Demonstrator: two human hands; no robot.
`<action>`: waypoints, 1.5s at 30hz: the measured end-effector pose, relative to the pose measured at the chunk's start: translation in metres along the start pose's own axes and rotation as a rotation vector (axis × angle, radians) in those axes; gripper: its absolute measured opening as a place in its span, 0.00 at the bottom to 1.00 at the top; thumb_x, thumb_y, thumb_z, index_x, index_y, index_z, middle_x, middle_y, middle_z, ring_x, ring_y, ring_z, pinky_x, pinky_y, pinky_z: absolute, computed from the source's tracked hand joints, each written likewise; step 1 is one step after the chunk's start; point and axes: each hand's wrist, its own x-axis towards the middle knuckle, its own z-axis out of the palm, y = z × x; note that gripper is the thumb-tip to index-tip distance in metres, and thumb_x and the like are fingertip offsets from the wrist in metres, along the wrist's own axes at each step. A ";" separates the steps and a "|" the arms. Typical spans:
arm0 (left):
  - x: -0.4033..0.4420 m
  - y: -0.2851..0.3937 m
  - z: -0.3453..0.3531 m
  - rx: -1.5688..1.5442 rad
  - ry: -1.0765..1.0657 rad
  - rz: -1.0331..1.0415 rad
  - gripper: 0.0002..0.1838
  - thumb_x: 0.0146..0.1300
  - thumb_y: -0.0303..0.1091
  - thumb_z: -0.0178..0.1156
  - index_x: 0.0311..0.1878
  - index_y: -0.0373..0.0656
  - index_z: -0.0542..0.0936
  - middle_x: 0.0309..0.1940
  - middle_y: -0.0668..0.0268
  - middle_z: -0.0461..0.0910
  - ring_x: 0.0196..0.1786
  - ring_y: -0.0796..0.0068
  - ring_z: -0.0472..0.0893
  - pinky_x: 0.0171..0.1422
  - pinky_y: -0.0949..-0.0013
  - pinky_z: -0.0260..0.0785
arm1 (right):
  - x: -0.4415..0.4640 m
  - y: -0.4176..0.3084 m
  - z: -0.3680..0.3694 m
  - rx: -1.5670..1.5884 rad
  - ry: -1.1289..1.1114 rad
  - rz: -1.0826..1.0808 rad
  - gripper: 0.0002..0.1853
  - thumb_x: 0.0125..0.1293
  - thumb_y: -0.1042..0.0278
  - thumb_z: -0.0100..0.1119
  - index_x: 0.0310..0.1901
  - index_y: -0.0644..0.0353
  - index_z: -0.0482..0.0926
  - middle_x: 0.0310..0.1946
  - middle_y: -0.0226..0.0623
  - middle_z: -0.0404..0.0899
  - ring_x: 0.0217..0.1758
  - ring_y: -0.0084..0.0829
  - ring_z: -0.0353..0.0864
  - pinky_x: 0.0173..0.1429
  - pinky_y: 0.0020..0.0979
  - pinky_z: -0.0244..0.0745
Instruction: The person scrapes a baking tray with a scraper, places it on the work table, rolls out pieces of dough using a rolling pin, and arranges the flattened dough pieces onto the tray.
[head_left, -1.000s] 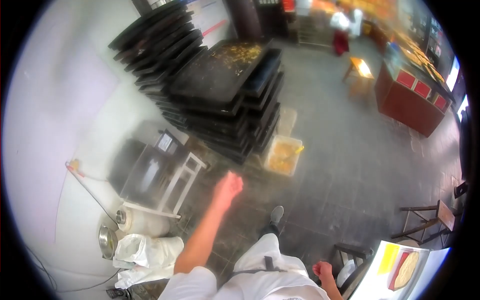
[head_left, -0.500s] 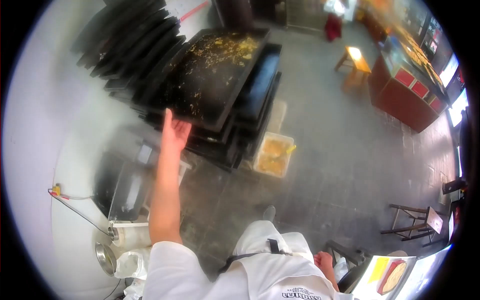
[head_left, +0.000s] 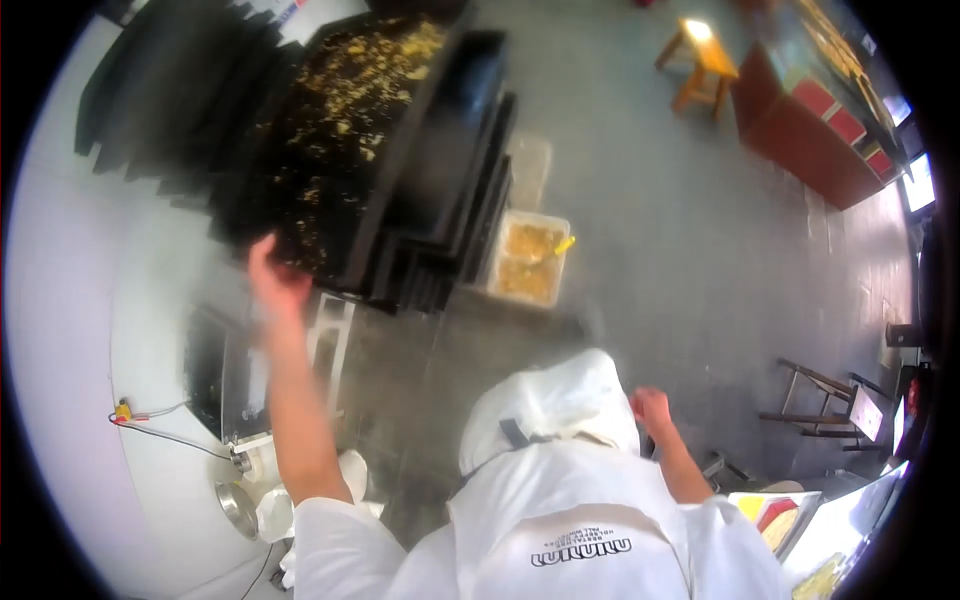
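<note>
My left hand [head_left: 282, 285] is stretched out to the near edge of a black baking tray [head_left: 345, 170], its thumb at the rim and its fingers curled by the edge. The hand is somewhat blurred. Crumbs and yellowish flakes are scattered over this tray, which lies on top of a stack of dark trays [head_left: 445, 150]. Beside my right hip, my right hand [head_left: 652, 408] hangs with its fingers curled in, holding nothing that I can see.
To the right of the stack, a pale tub [head_left: 528, 258] with yellowish food stands on the floor. More dark trays [head_left: 165, 110] lean along the left wall. A wooden stool [head_left: 698, 60], a reddish counter [head_left: 800, 125] and a dark folding stool [head_left: 825, 405] stand on the right.
The view has shifted, and the trays now sit farther up and left in it. My left hand stays at the tray's edge. My right hand has swung forward into fuller view.
</note>
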 end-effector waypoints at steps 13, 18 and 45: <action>-0.118 -0.021 0.174 -0.002 0.372 0.307 0.23 0.61 0.38 0.62 0.58 0.39 0.81 0.54 0.59 0.85 0.57 0.57 0.83 0.66 0.53 0.76 | 0.010 -0.531 0.174 -0.070 -1.002 -0.388 0.26 0.79 0.50 0.53 0.66 0.65 0.73 0.54 0.41 0.84 0.54 0.32 0.85 0.58 0.33 0.81; -0.150 -0.048 0.226 -0.215 0.382 0.374 0.11 0.56 0.35 0.65 0.43 0.44 0.83 0.42 0.63 0.85 0.48 0.63 0.83 0.59 0.59 0.77 | -0.043 -0.603 0.271 0.241 -1.568 -0.173 0.32 0.79 0.44 0.51 0.68 0.67 0.69 0.58 0.45 0.81 0.58 0.38 0.83 0.62 0.39 0.79; -0.412 -0.280 0.478 -0.794 1.021 1.009 0.30 0.67 0.44 0.67 0.64 0.34 0.75 0.55 0.55 0.84 0.57 0.61 0.84 0.65 0.56 0.76 | -0.196 -0.644 0.128 -0.732 -1.712 -0.420 0.38 0.76 0.39 0.40 0.74 0.63 0.67 0.70 0.47 0.71 0.70 0.42 0.73 0.70 0.44 0.75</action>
